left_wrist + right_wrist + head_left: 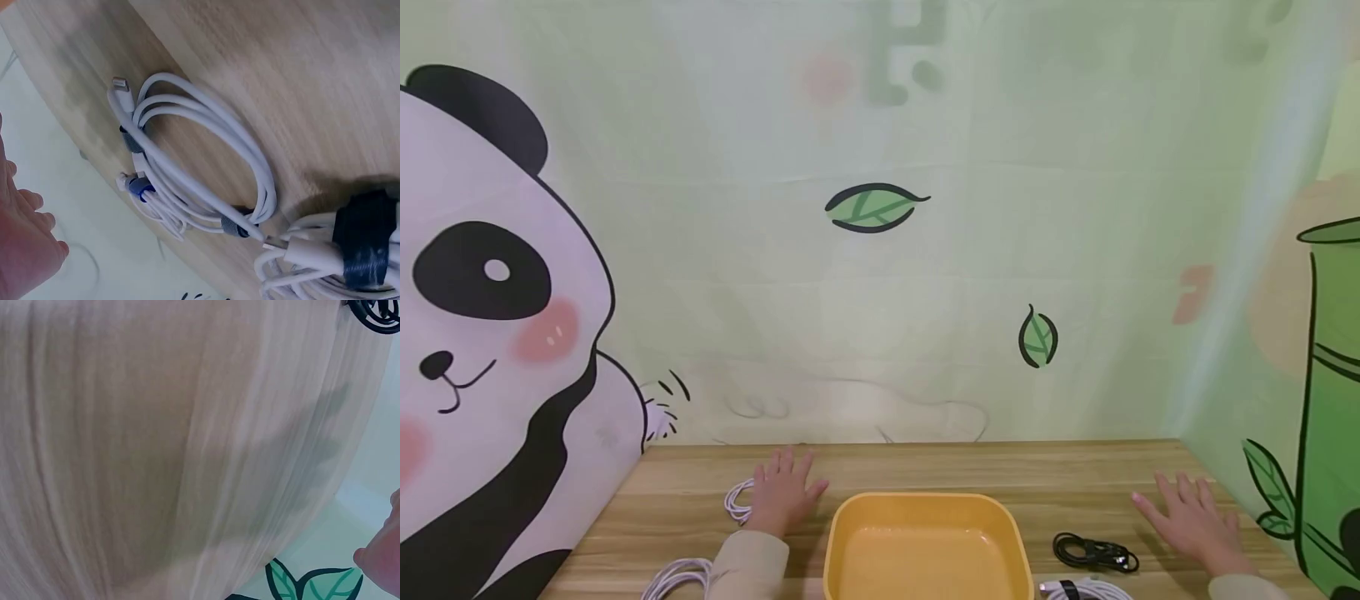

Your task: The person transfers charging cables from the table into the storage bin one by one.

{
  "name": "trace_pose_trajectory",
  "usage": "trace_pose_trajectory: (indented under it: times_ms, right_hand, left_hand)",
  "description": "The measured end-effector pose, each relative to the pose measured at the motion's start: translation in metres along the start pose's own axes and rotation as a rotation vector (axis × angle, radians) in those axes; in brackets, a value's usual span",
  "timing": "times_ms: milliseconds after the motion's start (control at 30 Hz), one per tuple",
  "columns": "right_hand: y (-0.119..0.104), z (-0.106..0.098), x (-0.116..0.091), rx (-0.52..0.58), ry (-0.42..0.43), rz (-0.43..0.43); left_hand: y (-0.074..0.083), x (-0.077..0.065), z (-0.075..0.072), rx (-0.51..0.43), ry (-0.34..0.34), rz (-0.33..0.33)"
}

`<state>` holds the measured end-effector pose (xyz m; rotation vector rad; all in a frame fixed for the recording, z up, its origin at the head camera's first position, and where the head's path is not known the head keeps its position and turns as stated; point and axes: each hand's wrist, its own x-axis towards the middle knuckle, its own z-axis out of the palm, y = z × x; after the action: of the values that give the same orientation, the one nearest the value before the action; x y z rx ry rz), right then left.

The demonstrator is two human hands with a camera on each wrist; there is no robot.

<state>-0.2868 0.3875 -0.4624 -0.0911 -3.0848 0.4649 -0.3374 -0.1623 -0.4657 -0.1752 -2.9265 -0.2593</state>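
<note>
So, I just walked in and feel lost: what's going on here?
A person's left hand is open near coiled white cables, and the right hand is open beside a coiled black cable. Neither of the hands grips anything. A yellow tray sits between them on the wooden table.

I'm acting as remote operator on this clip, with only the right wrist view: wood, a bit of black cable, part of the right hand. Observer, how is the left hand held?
Observer: In the head view, the left hand is open, fingers spread.
Operator: Anything to its right?
Observer: Yes, the head view shows a yellow tray there.
Operator: Any cable tied up on the left side?
Observer: The left wrist view shows a dark strap around a white cable coil.
</note>
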Motion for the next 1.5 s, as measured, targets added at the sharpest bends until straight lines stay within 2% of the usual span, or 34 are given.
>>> trace_pose_trajectory:
  times_ms: [533, 867, 1067, 1300, 1500]
  right_hand:
    - [-0.003, -0.004, 0.002, -0.043, 0.029, -0.024]
    - [-0.003, -0.004, 0.001, -0.036, 0.034, -0.031]
    - [-0.002, -0.003, 0.001, -0.032, 0.034, -0.039]
    - [-0.001, -0.003, 0.0, -0.017, 0.036, -0.036]
    - [-0.002, -0.002, -0.002, -0.039, 0.054, -0.037]
  left_hand:
    - [0.0, -0.008, -0.019, -0.021, -0.021, 0.07]
    - [-0.005, -0.015, -0.014, -0.041, -0.005, 0.127]
    - [-0.003, -0.019, -0.016, -0.04, -0.038, 0.15]
    - [0.003, -0.027, -0.024, -0.131, -0.089, 0.156]
    - [0.005, -0.031, -0.024, -0.179, -0.087, 0.177]
